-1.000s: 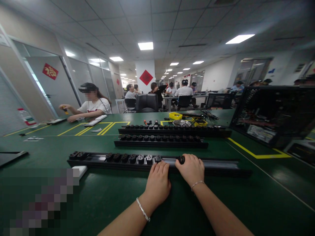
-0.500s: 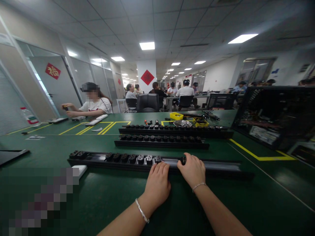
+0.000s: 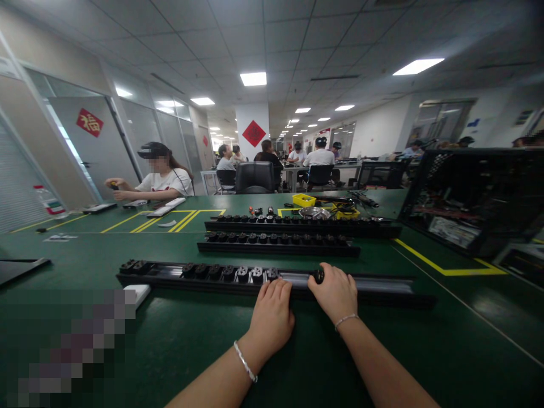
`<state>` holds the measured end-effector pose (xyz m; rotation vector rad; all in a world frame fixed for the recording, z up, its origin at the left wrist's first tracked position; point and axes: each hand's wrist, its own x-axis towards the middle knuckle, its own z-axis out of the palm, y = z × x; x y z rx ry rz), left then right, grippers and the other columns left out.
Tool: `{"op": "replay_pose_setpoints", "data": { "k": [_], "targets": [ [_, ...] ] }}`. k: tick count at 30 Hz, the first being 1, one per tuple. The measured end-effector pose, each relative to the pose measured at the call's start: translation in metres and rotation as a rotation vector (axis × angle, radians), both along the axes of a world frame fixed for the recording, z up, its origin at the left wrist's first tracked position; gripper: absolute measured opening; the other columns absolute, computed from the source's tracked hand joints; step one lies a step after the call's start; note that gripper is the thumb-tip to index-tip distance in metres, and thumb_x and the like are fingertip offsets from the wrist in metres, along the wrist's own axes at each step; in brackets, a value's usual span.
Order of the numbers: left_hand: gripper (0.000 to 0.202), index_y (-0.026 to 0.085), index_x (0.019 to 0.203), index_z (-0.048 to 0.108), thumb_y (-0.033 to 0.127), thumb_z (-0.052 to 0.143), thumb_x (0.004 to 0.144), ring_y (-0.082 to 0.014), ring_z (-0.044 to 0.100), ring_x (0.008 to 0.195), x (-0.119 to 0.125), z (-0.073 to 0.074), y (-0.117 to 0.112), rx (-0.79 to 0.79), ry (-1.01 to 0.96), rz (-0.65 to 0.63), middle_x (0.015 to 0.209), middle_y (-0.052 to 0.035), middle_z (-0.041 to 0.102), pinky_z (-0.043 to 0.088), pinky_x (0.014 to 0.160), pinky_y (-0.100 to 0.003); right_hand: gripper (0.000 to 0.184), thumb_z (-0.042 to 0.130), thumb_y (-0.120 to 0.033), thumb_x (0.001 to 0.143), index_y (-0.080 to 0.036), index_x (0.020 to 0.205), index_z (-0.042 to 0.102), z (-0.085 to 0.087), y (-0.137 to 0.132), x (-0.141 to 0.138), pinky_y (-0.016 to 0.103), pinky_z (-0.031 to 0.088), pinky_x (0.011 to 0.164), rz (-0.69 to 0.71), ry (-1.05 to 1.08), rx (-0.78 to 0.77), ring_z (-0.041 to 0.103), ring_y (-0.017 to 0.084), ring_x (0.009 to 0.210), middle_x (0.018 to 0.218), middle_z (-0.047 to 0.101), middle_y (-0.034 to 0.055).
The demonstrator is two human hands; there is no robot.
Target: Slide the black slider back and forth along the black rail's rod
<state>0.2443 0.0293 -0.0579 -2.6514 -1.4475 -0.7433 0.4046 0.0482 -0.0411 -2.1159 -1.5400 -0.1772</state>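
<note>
A black socket module (image 3: 318, 276) is being gripped between the thumb and fingers of the right hand (image 3: 335, 292) at the long black rail (image 3: 382, 283); whether the rail's inner floor is being touched by it cannot be told. The left hand (image 3: 272, 317) is being rested against the near wall of the rail, its fingertips beside the last of the seated sockets (image 3: 215, 272); whether its fingers are being closed on anything cannot be told. Inside this rail, two sockets are being held at the left end and, past a gap, seven more in a close run. Behind it on the green counter (image 3: 170, 340), rows of black sockets are being carried by a shorter rail (image 3: 278, 248) and, just beyond, a farther rail (image 3: 374, 230). Small items are being held in a yellow bin (image 3: 304, 200); near it, the contents of a silver dish (image 3: 314, 213) are being obscured by glare and small scale. At the right, circuit boards and wiring are being housed in an open computer case (image 3: 471, 198).
</note>
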Motion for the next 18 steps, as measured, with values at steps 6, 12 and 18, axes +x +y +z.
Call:
{"op": "replay_pose_setpoints", "data": {
  "k": [6,12,18],
  "targets": [
    [0.051,0.018,0.122,0.041,0.014,0.045,0.071,-0.0211,0.039,0.120,0.0008,-0.0008,0.0001,-0.001,-0.006,0.001,0.124,-0.0066,0.049,0.024,0.106,-0.043,0.040,0.045,-0.034,0.074,-0.015,0.108,0.055,-0.0004,0.0017,0.0025,0.037,0.026,0.092,0.017,-0.001,0.000,0.051,0.024,0.102,0.103,0.062,0.0109],
    [0.052,0.018,0.123,0.041,0.014,0.045,0.071,-0.0207,0.038,0.120,0.0003,-0.0014,0.0001,-0.003,-0.019,-0.008,0.125,-0.0068,0.049,0.024,0.106,-0.042,0.039,0.045,-0.033,0.074,-0.014,0.106,0.056,-0.0023,0.0032,0.0060,0.034,0.029,0.089,0.040,-0.007,0.015,0.052,0.023,0.098,0.099,0.063,0.0104],
    [0.054,0.017,0.125,0.040,0.014,0.045,0.071,-0.0219,0.036,0.122,0.0001,-0.0030,0.0011,-0.016,-0.011,-0.012,0.127,-0.0079,0.048,0.024,0.106,-0.045,0.037,0.045,-0.031,0.074,-0.014,0.106,0.056,-0.0056,0.0064,0.0096,0.034,0.028,0.091,0.053,0.002,0.024,0.053,0.022,0.097,0.098,0.063,0.0100]
  ]
}}
